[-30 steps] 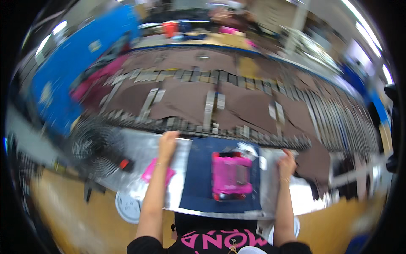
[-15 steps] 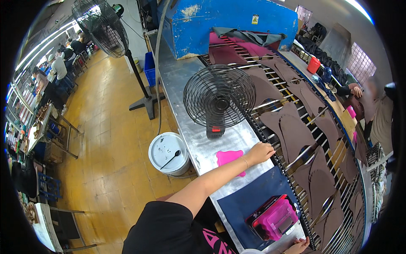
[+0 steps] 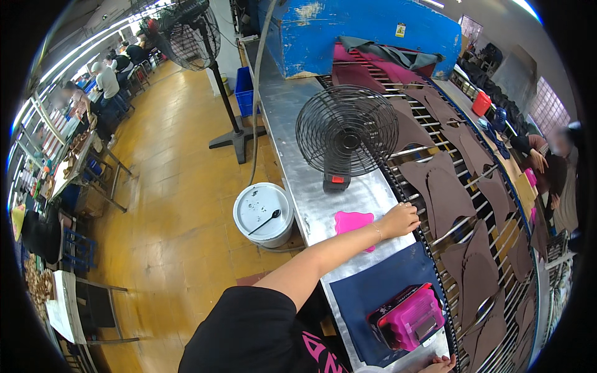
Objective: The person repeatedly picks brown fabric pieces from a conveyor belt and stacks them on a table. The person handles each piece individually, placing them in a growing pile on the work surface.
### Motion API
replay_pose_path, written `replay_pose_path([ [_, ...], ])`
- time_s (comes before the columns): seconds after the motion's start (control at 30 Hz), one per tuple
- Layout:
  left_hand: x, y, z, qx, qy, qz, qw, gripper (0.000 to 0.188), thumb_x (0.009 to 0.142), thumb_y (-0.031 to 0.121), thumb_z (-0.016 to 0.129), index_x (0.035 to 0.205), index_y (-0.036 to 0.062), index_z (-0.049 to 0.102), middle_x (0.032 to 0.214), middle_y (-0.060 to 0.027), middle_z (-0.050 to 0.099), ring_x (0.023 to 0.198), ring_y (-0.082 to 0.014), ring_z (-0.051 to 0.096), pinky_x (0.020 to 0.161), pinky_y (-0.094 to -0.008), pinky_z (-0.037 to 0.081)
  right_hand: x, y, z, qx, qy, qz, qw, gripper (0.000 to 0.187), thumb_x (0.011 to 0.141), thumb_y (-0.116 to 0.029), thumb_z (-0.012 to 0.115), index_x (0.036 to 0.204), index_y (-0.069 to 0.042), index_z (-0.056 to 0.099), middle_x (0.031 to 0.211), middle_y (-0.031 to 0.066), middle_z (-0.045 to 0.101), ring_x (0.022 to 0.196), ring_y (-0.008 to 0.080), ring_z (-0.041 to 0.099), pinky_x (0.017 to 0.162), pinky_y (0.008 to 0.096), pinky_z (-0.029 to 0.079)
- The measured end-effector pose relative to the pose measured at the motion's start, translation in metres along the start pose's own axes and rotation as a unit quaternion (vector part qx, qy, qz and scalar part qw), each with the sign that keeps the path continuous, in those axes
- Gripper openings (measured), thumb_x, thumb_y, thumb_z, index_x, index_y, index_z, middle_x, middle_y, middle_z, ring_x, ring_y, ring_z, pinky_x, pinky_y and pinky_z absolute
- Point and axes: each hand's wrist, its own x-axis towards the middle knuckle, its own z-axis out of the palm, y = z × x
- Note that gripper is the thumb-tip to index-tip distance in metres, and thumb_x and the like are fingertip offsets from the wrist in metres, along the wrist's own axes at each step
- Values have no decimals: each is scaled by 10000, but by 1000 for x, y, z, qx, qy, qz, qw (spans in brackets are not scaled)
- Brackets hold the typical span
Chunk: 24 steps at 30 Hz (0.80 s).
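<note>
- Brown pieces (image 3: 469, 273) already lie flat on the rod conveyor (image 3: 410, 150), right of the navy sheet (image 3: 354, 298), several overlapping.
- Magenta pieces (image 3: 388, 61) lie well beyond the sheet, at the mouth of the blue machine (image 3: 367, 22).
- Left hand (image 3: 401, 219), just past the sheet's far end, rests at the conveyor's near edge with fingers loosely curled; no piece shows in it, though whether it grips the edge I cannot tell.
- Right hand (image 3: 443, 365), by the sheet's near right corner, is partly cut off; its grip cannot be told.
- The pink box (image 3: 418, 317) sits on the sheet, untouched.
- Judging from this, the pieces are laid out but uncollected; how many remain cannot be told.
</note>
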Motion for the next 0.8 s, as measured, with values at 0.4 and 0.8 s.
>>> replay_pose_path([
  [0.4, 0, 7, -1, 41, -2, 3, 999, 192, 828, 233, 623, 708, 84, 638, 795, -45, 542, 830, -243, 515, 733, -379, 411, 6, 19, 0, -16, 7, -36, 999, 266, 936, -107, 400, 1079, -34, 613, 959, 164, 622, 760, 258, 609, 532, 328, 513],
  [0.8, -1, 9, -1, 49, 9, -14, 999, 198, 822, 243, 622, 708, 82, 635, 812, -47, 545, 843, -239, 524, 736, -373, 415, 10, 18, 4, -15, 9, -72, 997, 256, 935, -109, 413, 1060, -25, 620, 960, 165, 626, 762, 256, 609, 553, 330, 516],
])
